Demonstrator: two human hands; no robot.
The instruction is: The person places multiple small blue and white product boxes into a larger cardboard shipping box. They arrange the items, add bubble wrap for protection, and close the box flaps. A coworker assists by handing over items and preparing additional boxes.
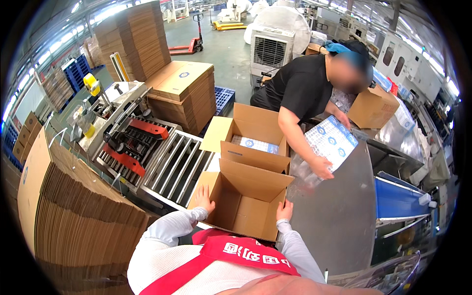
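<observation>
An open, empty cardboard box (pixel 241 206) stands in front of me with its flaps raised or folded outward. My left hand (pixel 204 199) rests on its left flap and edge, fingers apart. At the opposite side, my right hand (pixel 284 210) is closed around the top edge of the right wall, its thumb at the rim. Just beyond is a second open cardboard box (pixel 255 123), touching the first, with a blue-and-white printed pack (pixel 255 145) inside. A co-worker (pixel 305 83) in black holds another blue-and-white pack (pixel 330 142) to the right of that box.
A roller conveyor (pixel 174 167) with a red-and-black taping machine (pixel 135 140) lies left. Stacks of flat cardboard (pixel 83 211) stand nearby at left and behind. A grey worktable (pixel 339 211) extends right, beside a blue conveyor belt (pixel 400 196). A tilted carton (pixel 373 105) sits beyond it.
</observation>
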